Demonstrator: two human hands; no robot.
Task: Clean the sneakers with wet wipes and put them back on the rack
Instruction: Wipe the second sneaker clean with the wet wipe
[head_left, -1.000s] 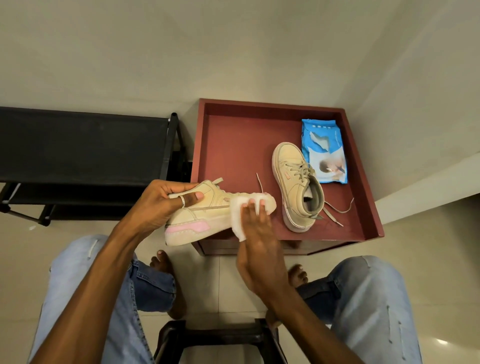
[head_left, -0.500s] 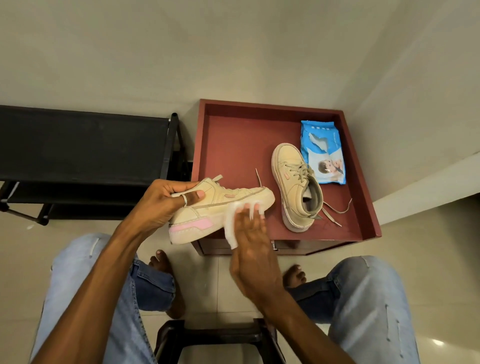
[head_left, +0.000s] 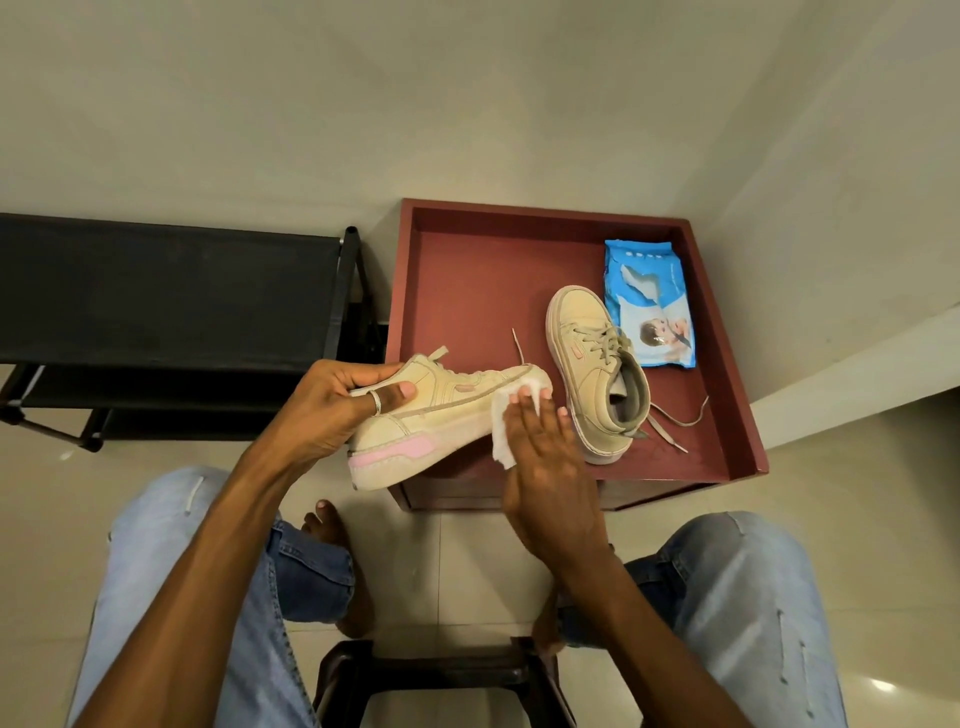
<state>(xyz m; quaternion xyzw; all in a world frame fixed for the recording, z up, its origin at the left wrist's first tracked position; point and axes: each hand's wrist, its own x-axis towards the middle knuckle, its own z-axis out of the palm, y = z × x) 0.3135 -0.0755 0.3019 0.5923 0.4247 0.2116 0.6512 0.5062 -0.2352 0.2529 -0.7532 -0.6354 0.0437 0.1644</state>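
Our left fingers (head_left: 363, 370) curl over the heel collar of the beige sneaker (head_left: 447, 415). The ringed thumb (head_left: 397, 393) clamps its near side, so the left hand (head_left: 327, 415) grips the shoe firmly. That forearm comes up from the lower left, with the wrist bent toward the right. We hold the sneaker in the air over the front left edge of the red worktop (head_left: 467, 280). It is tipped so its side faces us, toe pointing right and slightly up, pink-trimmed heel lowest.

Our right hand (head_left: 550, 488) reaches up from the lower middle, its back toward us. Its fingers (head_left: 524, 415) lie straight and close together, pressing a white wet wipe (head_left: 501, 439) flat against the toe of the sneaker. The wipe's loose corner hangs out to the left beside the palm. We cannot see the right thumb.

The second sneaker (head_left: 592, 379) stands upright on the worktop just right of our fingertips, its laces loose. The blue wipes pack (head_left: 649, 312) lies just beside it, farther back. The black rack (head_left: 166, 291) stands left of the worktop, against the wall.
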